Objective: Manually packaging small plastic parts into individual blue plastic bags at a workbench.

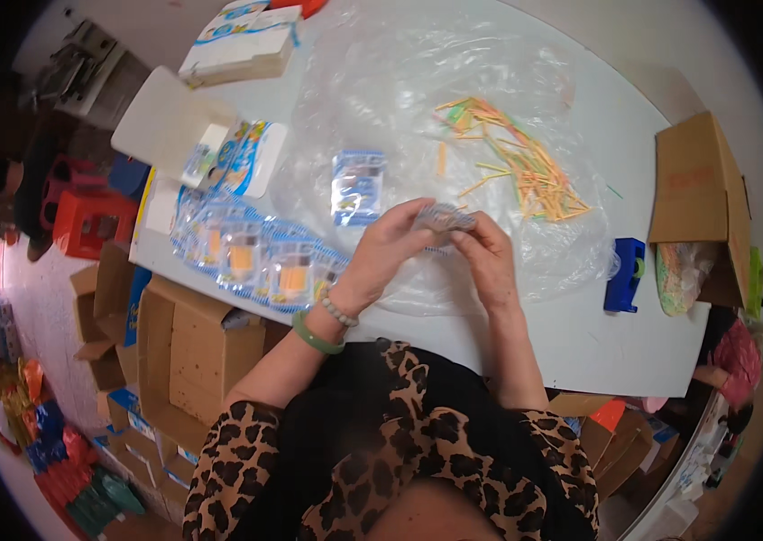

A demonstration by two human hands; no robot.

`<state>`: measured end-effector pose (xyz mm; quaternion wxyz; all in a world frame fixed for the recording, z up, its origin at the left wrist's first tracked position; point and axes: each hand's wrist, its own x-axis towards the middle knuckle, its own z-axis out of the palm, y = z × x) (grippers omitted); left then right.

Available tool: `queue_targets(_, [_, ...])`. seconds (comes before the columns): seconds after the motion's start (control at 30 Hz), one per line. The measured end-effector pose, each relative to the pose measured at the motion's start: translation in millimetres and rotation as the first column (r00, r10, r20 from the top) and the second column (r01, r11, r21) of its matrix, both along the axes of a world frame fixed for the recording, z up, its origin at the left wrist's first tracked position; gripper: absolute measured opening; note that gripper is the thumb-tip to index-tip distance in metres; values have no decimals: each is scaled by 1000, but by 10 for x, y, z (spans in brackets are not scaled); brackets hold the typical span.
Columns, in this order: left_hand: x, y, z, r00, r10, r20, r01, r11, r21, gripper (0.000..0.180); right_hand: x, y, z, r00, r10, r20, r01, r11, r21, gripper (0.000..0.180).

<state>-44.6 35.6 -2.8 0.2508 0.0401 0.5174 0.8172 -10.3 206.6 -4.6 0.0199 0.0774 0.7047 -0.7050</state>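
Both hands meet over the table's near middle and pinch one small blue-and-silver plastic packet (444, 220). My left hand (388, 248) grips its left side, with a bracelet and a green bangle at the wrist. My right hand (490, 260) holds the right side between thumb and fingers. What is inside the packet cannot be made out. Just beyond my left hand, another blue-and-silver packet (359, 187) lies flat on a see-through plastic sheet (399, 99). To the left, several overlapping packets (242, 257) show orange contents. Thin orange, yellow and green sticks (539, 176) lie loosely piled beyond my right hand.
A blue tape dispenser (625, 275) and an open cardboard box (693, 185) stand at the right. At the far left are a white open container (170, 122) and a stack of printed cartons (242, 43). Cardboard boxes (188, 352) and a red stool (93, 221) are beside the table.
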Motion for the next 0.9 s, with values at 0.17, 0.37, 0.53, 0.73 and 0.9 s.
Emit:
queue_targets(0.17, [44, -66, 117, 999, 8, -48, -9, 1000, -16, 22, 48, -82, -4, 994, 108, 6, -108, 993, -39, 11])
queue_targets(0.37, [286, -688, 393, 884, 112, -454, -354, 794, -494, 7, 166, -480, 79, 915, 401, 51, -404, 910, 93, 10])
queue_targets(0.53, [261, -1319, 129, 726, 132, -674, -626, 533, -569, 12, -19, -450, 43, 910, 393, -131, -233, 748, 621, 18])
queue_targets(0.73, [171, -1390, -29, 562, -464, -684, -807, -129, -576, 39, -521, 191, -245, 913, 323, -250, 93, 432, 897, 20])
queue_targets(0.9, [195, -1372, 116, 517, -413, -750, -844, -103, -526, 33, -1197, 563, -191, 937, 260, -234, 183, 206, 961, 28])
